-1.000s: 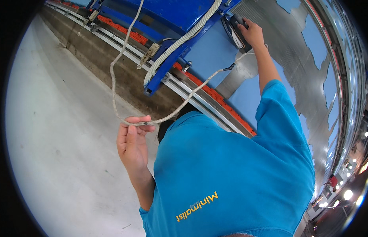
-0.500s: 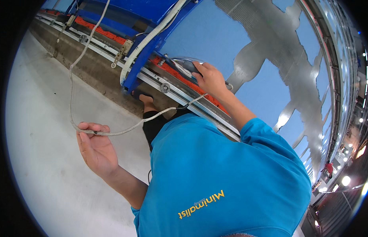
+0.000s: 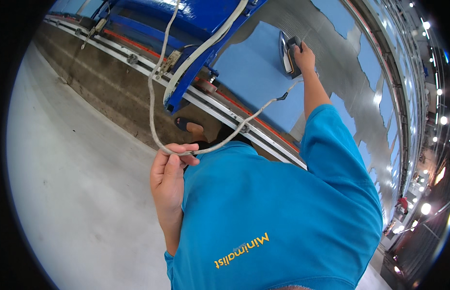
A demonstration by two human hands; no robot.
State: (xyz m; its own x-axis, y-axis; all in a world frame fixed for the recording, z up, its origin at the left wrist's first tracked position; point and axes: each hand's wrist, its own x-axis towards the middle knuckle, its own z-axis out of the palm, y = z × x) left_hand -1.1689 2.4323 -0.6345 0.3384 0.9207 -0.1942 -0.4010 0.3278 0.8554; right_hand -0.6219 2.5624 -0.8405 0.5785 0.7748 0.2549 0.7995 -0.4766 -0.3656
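Note:
My right hand (image 3: 304,57) is closed around the dark handle of a clothes iron (image 3: 285,54). The iron sits at the far right edge of a light blue fabric piece (image 3: 254,60), by the bare grey table top (image 3: 331,53). A pale fabric-covered cord (image 3: 151,99) hangs from above in a loop and runs on to the iron, with a dark taped spot near that end. Low on the left, my left hand (image 3: 171,169) pinches the bottom of this loop between thumb and fingers, palm up, away from the table.
A blue metal frame (image 3: 186,89) with a thick white corrugated hose (image 3: 210,46) stands over the table at upper left. Metal rails (image 3: 225,113) and a red strip run along the near table edge. More blue fabric pieces (image 3: 334,17) lie farther along. Pale floor (image 3: 89,193) is at left.
The iron in my right hand has moved away from the near table edge, across the blue fabric to its far side. My left hand has shifted right with the cord.

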